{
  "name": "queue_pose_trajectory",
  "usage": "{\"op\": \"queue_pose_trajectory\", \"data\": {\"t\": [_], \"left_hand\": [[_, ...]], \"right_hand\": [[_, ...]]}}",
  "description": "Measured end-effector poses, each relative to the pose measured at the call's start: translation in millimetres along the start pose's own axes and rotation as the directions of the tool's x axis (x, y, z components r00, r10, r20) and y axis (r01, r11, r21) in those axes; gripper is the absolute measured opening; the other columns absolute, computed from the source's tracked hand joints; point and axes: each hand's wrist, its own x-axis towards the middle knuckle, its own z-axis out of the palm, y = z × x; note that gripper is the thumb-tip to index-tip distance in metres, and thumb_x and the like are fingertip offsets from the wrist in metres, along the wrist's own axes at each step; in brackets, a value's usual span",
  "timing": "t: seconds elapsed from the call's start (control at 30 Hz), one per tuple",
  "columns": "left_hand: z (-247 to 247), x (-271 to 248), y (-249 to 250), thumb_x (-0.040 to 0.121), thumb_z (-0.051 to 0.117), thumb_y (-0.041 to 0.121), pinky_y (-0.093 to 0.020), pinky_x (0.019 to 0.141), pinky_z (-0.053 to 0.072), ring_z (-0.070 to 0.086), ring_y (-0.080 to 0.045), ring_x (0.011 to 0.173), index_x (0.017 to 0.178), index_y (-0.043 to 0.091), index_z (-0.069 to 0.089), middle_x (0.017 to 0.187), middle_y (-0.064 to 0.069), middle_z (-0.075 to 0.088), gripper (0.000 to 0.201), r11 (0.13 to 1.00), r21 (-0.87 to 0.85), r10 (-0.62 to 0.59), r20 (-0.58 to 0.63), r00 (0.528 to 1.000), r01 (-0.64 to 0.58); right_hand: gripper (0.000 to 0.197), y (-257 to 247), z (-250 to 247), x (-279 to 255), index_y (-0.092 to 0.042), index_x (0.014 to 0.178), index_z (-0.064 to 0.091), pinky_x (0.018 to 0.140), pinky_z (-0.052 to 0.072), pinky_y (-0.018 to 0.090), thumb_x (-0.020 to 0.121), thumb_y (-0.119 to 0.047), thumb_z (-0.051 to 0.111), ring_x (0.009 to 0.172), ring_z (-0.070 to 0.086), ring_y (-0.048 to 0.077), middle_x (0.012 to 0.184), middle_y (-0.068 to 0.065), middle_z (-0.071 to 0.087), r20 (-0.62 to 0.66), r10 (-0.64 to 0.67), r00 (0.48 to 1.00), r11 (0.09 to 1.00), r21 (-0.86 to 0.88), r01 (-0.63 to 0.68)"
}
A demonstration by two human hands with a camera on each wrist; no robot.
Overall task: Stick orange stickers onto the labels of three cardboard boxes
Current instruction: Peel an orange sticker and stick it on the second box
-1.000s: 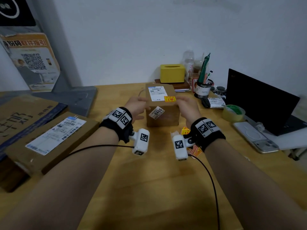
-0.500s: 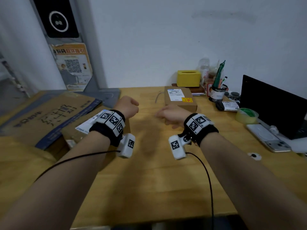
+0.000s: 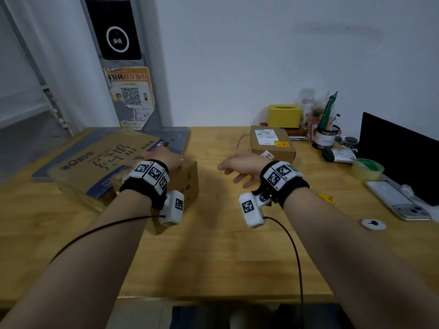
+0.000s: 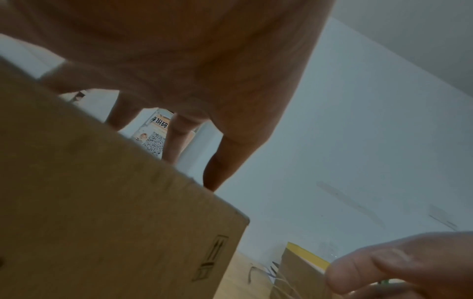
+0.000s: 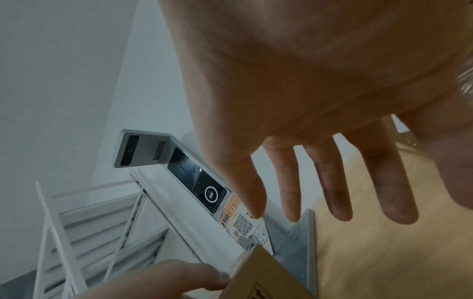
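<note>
The left hand (image 3: 166,159) lies with fingers resting on the plain brown cardboard box (image 3: 187,179) on the wooden bench (image 3: 213,252). The right hand (image 3: 240,168) hovers spread, holding nothing. The far brown labelled box (image 3: 273,144) carries an orange sticker (image 3: 281,144) and a tag reading "99". Only the right wrist view shows the left thumb (image 5: 163,277) at the box's edge.

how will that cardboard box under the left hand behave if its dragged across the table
The cardboard box is flat-sided and squat, so it should probably slide rather than tip or roll. Its walls look rigid, likely stiff under the left hand resting on top. The wooden table looks smooth, so it may drag easily. Its weight cannot be judged.
</note>
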Motion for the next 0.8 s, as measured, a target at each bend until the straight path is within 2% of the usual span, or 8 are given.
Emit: {"op": "queue_pose_trajectory", "data": {"t": [0.1, 0.23, 0.4, 0.53, 0.63, 0.67, 0.73, 0.8], "left_hand": [[-1.0, -10.1, 9.0, 0.049, 0.042, 0.070, -0.059, 0.097, 0.046, 0.057, -0.045, 0.113, 0.116, 0.023, 0.068, 0.127, -0.018, 0.061, 0.086, 0.999, 0.028, 0.021, -0.011, 1.000, -0.020], [-33.1, -123.2, 33.8, 0.085, 0.057, 0.044, -0.048, 0.102, 0.045, 0.054, -0.040, 0.121, 0.123, 0.007, 0.060, 0.129, -0.020, 0.059, 0.052, 0.998, 0.003, 0.059, -0.028, 0.998, -0.059], [-45.1, -154.4, 51.7, 0.090, 0.065, 0.033, -0.037, 0.080, 0.051, 0.063, -0.034, 0.102, 0.122, -0.002, 0.059, 0.120, -0.020, 0.064, 0.048, 0.986, -0.098, 0.136, -0.012, 0.991, -0.136], [-45.0, -178.8, 72.8, 0.097, 0.062, 0.024, -0.035, 0.072, 0.046, 0.062, -0.034, 0.112, 0.129, -0.006, 0.053, 0.125, -0.020, 0.062, 0.045, 0.958, -0.191, 0.222, 0.030, 0.975, -0.213], [-44.1, -183.2, 82.2, 0.096, 0.062, 0.022, -0.031, 0.055, 0.052, 0.065, -0.034, 0.087, 0.117, -0.003, 0.058, 0.100, -0.016, 0.065, 0.033, 0.931, -0.293, 0.249, 0.079, 0.965, -0.216], [-44.0, -185.1, 83.6, 0.094, 0.064, 0.023, -0.033, 0.062, 0.058, 0.064, -0.032, 0.084, 0.115, -0.002, 0.059, 0.098, -0.017, 0.065, 0.033, 0.909, -0.372, 0.246, 0.112, 0.963, -0.189], [-41.3, -184.9, 87.3, 0.087, 0.068, 0.026, -0.044, 0.084, 0.059, 0.065, -0.031, 0.095, 0.118, 0.003, 0.061, 0.110, -0.018, 0.067, 0.040, 0.855, -0.497, 0.248, 0.141, 0.958, -0.149], [-36.4, -185.3, 91.8, 0.087, 0.067, 0.025, -0.046, 0.091, 0.058, 0.065, -0.030, 0.102, 0.120, 0.006, 0.064, 0.114, -0.014, 0.069, 0.039, 0.809, -0.561, 0.281, 0.107, 0.954, -0.175]], "right_hand": [[0.043, 0.9, 1.5, -3.4, -0.026, 0.130, 0.064, 0.089, 0.057, 0.045, 0.093, -0.048, 0.065, 0.103, 0.068, 0.025, 0.117, -0.003, 0.067, 0.032, 0.006, 0.999, 0.999, -0.045, -0.005], [0.035, 3.1, 1.7, -11.4, -0.029, 0.123, 0.067, 0.095, 0.056, 0.048, 0.095, -0.049, 0.062, 0.100, 0.073, 0.023, 0.111, -0.002, 0.075, 0.151, 0.034, 0.988, 0.995, -0.097, -0.020], [0.036, 5.4, -1.2, -19.5, -0.024, 0.121, 0.066, 0.100, 0.052, 0.053, 0.097, -0.049, 0.059, 0.094, 0.077, 0.023, 0.101, -0.003, 0.080, 0.202, 0.043, 0.978, 0.995, -0.101, -0.023], [0.040, 12.9, -8.1, -21.0, -0.015, 0.104, 0.069, 0.097, 0.055, 0.054, 0.099, -0.052, 0.054, 0.092, 0.077, 0.029, 0.100, 0.001, 0.077, 0.131, 0.062, 0.989, 0.997, -0.044, -0.057], [0.045, 21.6, -18.1, -19.1, -0.015, 0.106, 0.064, 0.090, 0.058, 0.056, 0.097, -0.058, 0.054, 0.083, 0.078, 0.030, 0.102, 0.007, 0.076, 0.045, 0.084, 0.995, 0.996, 0.005, -0.084], [0.043, 25.1, -21.4, -17.1, -0.017, 0.106, 0.063, 0.087, 0.060, 0.057, 0.096, -0.058, 0.055, 0.080, 0.078, 0.030, 0.101, 0.008, 0.076, 0.021, 0.085, 0.996, 0.996, 0.013, -0.085], [0.044, 30.7, -25.6, -12.3, -0.017, 0.110, 0.064, 0.080, 0.062, 0.056, 0.095, -0.058, 0.057, 0.074, 0.077, 0.028, 0.094, 0.006, 0.075, -0.009, 0.082, 0.997, 0.996, 0.029, -0.082], [0.050, 35.0, -26.0, -6.7, -0.016, 0.117, 0.064, 0.075, 0.063, 0.053, 0.094, -0.059, 0.058, 0.077, 0.074, 0.029, 0.095, 0.008, 0.073, -0.044, 0.066, 0.997, 0.994, 0.087, -0.062]]}}
